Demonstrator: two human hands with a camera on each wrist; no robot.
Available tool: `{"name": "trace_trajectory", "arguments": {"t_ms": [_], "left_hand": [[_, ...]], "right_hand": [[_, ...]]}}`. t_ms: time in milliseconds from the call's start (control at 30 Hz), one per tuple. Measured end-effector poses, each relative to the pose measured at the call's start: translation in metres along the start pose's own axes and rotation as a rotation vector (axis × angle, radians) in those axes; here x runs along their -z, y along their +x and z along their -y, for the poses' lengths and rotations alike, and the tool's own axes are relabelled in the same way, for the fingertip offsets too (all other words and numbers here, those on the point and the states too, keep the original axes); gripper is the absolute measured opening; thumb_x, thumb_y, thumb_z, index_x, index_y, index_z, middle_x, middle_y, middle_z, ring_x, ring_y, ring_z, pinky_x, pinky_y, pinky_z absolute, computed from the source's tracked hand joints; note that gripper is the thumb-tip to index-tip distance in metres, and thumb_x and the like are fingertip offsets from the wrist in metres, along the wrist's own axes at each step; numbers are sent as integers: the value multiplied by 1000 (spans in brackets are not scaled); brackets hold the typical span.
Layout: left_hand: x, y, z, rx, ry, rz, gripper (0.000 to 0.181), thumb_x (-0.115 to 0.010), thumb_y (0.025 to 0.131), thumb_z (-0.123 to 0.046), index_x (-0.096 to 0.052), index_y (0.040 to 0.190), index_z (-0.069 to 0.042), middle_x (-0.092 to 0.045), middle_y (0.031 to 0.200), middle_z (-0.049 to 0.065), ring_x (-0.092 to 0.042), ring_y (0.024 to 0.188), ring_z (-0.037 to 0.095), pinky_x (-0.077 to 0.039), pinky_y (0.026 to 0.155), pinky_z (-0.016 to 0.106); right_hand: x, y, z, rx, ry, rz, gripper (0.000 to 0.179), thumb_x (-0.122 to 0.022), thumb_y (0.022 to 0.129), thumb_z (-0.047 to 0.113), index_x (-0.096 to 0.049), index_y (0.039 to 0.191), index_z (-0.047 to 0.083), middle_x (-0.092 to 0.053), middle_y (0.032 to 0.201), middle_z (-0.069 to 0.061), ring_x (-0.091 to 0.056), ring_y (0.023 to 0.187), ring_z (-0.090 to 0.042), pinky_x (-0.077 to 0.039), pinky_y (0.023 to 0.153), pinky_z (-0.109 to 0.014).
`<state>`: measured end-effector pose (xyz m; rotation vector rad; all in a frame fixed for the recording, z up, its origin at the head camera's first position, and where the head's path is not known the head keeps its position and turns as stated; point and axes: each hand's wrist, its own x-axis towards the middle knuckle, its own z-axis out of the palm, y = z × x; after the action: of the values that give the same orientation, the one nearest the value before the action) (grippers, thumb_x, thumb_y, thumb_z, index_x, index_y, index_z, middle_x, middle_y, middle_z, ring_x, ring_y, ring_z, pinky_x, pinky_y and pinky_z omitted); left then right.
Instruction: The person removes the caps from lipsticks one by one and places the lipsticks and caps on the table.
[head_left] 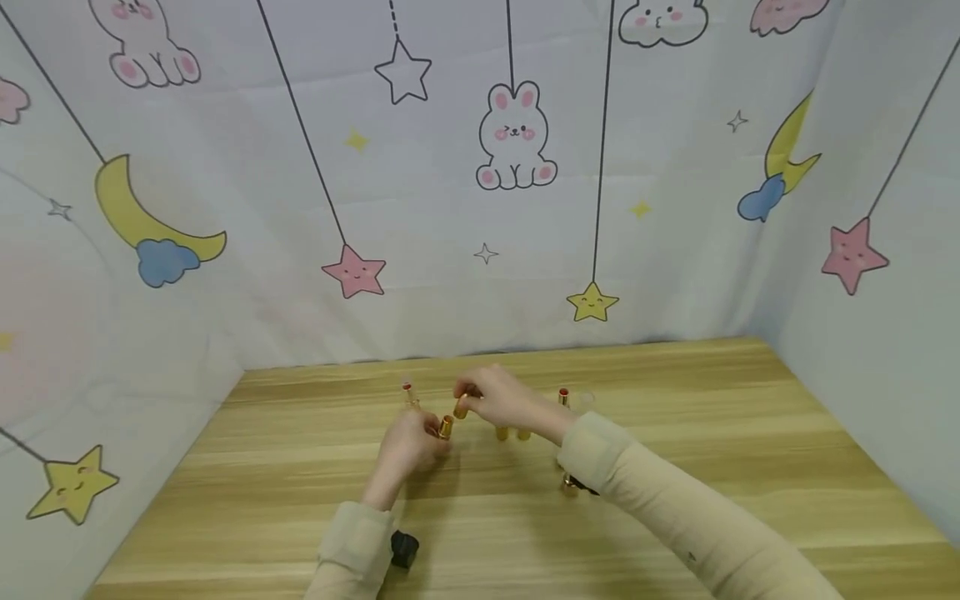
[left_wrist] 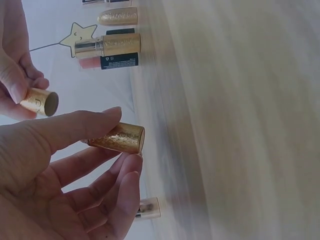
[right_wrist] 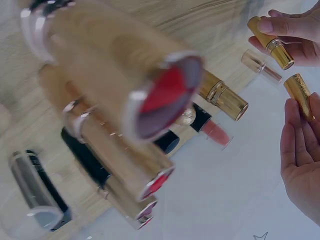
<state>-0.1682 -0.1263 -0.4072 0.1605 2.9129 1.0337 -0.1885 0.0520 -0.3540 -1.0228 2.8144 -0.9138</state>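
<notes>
My left hand holds a gold lipstick tube between thumb and fingers, its flat base downward. In the right wrist view the upper end of that lipstick tube shows a ring and a shiny collar. My right hand pinches a gold lipstick cap just above and to the right of the tube. The cap's open end faces down toward the tube, with a small gap between them. A textured pattern covers the lipstick cap in the right wrist view. Whether lipstick stands inside the tube cannot be seen.
A red-tipped lipstick stands behind my left hand, another lipstick behind my right forearm. Several gold tubes and a dark-based pink lipstick stand on the wooden table. A patterned cloth hangs behind the table.
</notes>
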Motion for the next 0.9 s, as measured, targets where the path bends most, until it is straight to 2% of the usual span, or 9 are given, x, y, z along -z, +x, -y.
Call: {"name": "trace_trajectory", "arguments": {"t_ms": [267,400,533,700,900], "left_hand": [[-6,2,-5,-24,0,19,18,-79,74,-10,-72,89,-3,-72,83,7,-62,74,17,-50,66,31],[-9,1,-10,-21,-6,36,16,-79,74,-11,-72,87,-4,-72,83,6,-63,75,16,-50,67,31],[-10,0,-14,-50,-2,48,12,-79,75,-11,-71,82,-6,-72,80,6,-63,75,16,-50,66,32],[-13,-1,-22,-98,-31,67,12,-78,74,-8,-71,82,-5,-68,75,4,-57,68,13,-45,60,26],[-21,1,-32,-129,-15,90,11,-78,73,-8,-69,79,-6,-66,71,4,-54,64,12,-43,58,24]], "right_hand": [[9,-17,-12,37,-46,-17,6,-64,90,8,-67,95,6,-71,92,-5,-65,82,-16,-52,73,-28],[15,-25,-13,33,-66,16,7,-63,91,8,-67,96,6,-72,89,-4,-65,78,-13,-52,71,-26],[18,-32,-12,13,-104,45,6,-63,91,9,-67,95,8,-71,90,-2,-63,78,-11,-51,70,-26],[16,-41,-17,17,-178,100,4,-65,90,11,-68,92,8,-69,89,1,-60,75,-9,-49,67,-24],[14,-48,-24,40,-221,148,6,-66,85,3,-68,89,6,-68,88,-2,-55,70,-7,-45,63,-21]]}}
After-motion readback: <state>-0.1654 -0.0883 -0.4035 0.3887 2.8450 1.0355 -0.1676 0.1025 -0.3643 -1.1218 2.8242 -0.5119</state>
